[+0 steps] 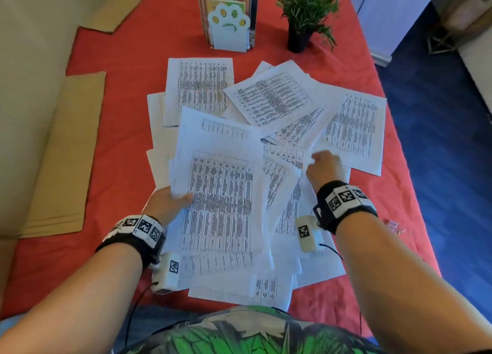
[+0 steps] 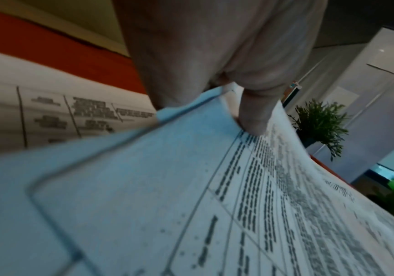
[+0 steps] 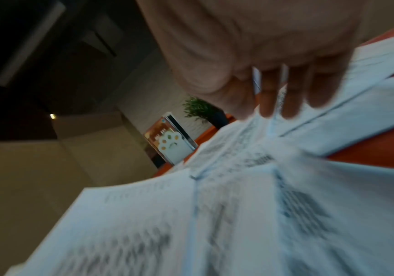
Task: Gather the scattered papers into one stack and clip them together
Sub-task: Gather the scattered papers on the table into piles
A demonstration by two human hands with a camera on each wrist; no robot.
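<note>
A: Where are the papers, and who holds what?

B: The left hand grasps a small bundle of sheets at its left edge, thumb on top and fingers below. The bundle is lifted and tilted over the other papers. In the left wrist view the thumb presses on the printed side near the edge.

A: And the right hand?

B: The right hand reaches down to the scattered papers in the middle of the red tablecloth. In the right wrist view its fingers point down to the sheets and are a little bent, but the picture is blurred. I cannot tell if they pinch a sheet or only touch it.

A: How do the edges lie?

B: The sheets overlap in many directions, corners turned out. One far-right sheet comes close to the right edge of the table. The nearest sheets reach close to the near edge, just in front of the person.

A: Is there open room?

B: On the left there is bare cloth between the papers and the brown cardboard. On the far side stand a paw-shaped holder and a potted plant, a little apart from the farthest sheets. Something small and clear lies near the right edge; it is too small to identify.
</note>
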